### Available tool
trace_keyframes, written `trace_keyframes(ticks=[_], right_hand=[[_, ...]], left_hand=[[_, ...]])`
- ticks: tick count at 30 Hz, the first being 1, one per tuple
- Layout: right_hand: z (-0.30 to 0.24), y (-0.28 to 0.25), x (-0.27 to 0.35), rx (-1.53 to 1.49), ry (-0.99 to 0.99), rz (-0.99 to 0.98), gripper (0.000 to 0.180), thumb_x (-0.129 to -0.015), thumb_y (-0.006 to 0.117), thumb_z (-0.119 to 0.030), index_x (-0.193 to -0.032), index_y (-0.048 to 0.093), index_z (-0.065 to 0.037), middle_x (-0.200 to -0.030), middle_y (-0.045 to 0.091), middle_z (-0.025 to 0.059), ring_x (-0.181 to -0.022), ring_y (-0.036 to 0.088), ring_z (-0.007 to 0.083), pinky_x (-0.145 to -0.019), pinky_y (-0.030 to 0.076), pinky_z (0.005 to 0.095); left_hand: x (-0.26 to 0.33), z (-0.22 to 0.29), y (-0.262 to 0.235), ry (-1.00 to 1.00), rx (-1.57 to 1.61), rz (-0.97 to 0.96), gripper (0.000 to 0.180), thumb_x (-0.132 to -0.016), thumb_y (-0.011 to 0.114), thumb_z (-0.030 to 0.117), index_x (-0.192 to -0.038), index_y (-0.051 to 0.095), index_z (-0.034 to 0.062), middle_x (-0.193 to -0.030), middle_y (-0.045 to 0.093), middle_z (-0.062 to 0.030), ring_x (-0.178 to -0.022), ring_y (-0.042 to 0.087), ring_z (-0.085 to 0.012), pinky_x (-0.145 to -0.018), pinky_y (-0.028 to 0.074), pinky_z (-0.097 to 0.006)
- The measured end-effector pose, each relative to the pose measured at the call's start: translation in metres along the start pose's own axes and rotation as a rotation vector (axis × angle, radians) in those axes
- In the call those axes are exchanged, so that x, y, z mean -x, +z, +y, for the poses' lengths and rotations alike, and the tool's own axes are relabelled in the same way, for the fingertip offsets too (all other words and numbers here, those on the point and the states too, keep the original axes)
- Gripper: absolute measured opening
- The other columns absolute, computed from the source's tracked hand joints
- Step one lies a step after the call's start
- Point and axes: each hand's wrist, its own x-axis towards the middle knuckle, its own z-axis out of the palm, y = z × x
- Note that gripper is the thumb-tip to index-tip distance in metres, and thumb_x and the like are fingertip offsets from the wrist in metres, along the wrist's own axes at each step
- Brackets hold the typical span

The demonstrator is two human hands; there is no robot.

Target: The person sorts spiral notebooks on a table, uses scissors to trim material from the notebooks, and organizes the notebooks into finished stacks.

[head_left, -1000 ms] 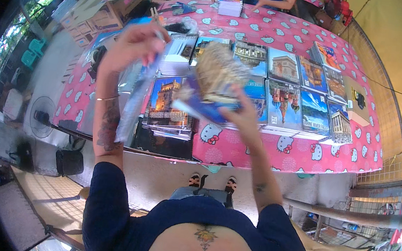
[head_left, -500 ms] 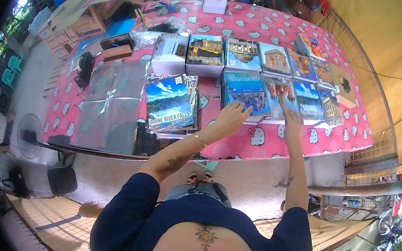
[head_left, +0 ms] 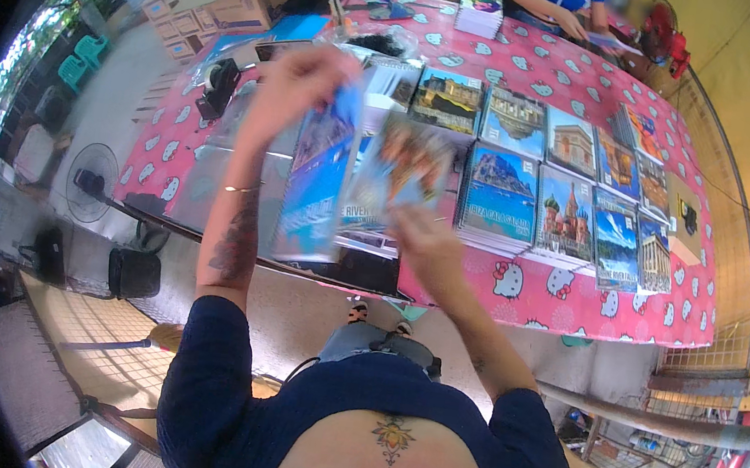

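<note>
My left hand, raised at the left, is closed on the top of a blue-covered spiral notebook. That notebook is tilted upright and smeared by motion. Lower and to the right, my right hand grips the lower edge of a second spiral notebook, with a blurred picture of reddish domes. Both notebooks are over a pile of notebooks, which they largely hide. To the right stand stacks of spiral notebooks in two rows, among them a blue seaside one and a red-domed one.
A pink patterned cloth covers the table. A black tape dispenser stands at the left, cardboard boxes beyond it. Across the table a co-worker's hand holds a sheet beside a notebook stack. A red fan stands far right.
Both hands have moved left from the near row of stacks, bringing a blue notebook and a red-domed notebook toward the left pile. The view has shifted, so the table appears farther right.
</note>
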Motion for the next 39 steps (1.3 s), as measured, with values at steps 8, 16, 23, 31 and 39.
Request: trace_keyframes(ticks=[8, 16, 23, 31, 39], right_hand=[[0.130, 0.036, -0.085, -0.030, 0.221, 0.233, 0.041, -0.080, 0.062, -0.011, -0.121, 0.059, -0.009, -0.120, 0.061, 0.0140, -0.100, 0.062, 0.0273, -0.081, 0.050, 0.0386], [0.172, 0.069, -0.148, 0.170, 0.149, 0.032, 0.033, -0.085, 0.062, -0.015, -0.117, 0.060, -0.009, -0.099, 0.063, 0.0108, -0.090, 0.061, 0.0338, -0.075, 0.049, 0.0440], [0.111, 0.010, -0.131, -0.958, 0.349, 0.602, 0.024, -0.090, 0.056, -0.012, -0.113, 0.058, -0.003, -0.102, 0.063, 0.0110, -0.102, 0.060, 0.0236, -0.090, 0.047, 0.0366], [0.115, 0.092, -0.123, -1.063, 0.147, 0.047, 0.011, -0.079, 0.062, -0.005, -0.090, 0.066, -0.006, -0.115, 0.062, 0.0122, -0.107, 0.058, 0.0218, -0.094, 0.044, 0.0330], [0.142, 0.124, -0.061, -1.332, 0.909, 0.363, 0.060, -0.097, 0.050, -0.036, -0.144, 0.033, -0.004, -0.136, 0.048, 0.0136, -0.126, 0.044, 0.0223, -0.103, 0.034, 0.0312]], left_hand=[[-0.036, -0.171, 0.079, -0.184, -0.177, 0.043, 0.048, -0.083, 0.068, 0.037, -0.110, 0.063, -0.0019, -0.086, 0.068, -0.0231, -0.085, 0.067, -0.0310, -0.075, 0.050, -0.041], [-0.109, -0.312, 0.039, -0.363, -0.604, 0.302, 0.038, -0.082, 0.064, 0.036, -0.090, 0.070, -0.0006, -0.081, 0.067, -0.0216, -0.082, 0.065, -0.0376, -0.075, 0.050, -0.045], [-0.108, -0.181, -0.091, 0.239, -0.336, 0.639, 0.018, -0.091, 0.059, 0.015, -0.096, 0.063, -0.0016, -0.081, 0.065, -0.0142, -0.071, 0.061, -0.0205, -0.068, 0.048, -0.035], [-0.075, -0.096, -0.060, 0.108, 0.137, 0.136, 0.013, -0.089, 0.058, 0.012, -0.096, 0.066, 0.0059, -0.087, 0.065, -0.0054, -0.078, 0.057, -0.0117, -0.071, 0.046, -0.028], [-0.007, -0.172, 0.072, 0.296, -0.391, 0.200, 0.033, -0.088, 0.062, 0.028, -0.112, 0.059, 0.0050, -0.115, 0.058, -0.0202, -0.110, 0.054, -0.0342, -0.093, 0.041, -0.043]])
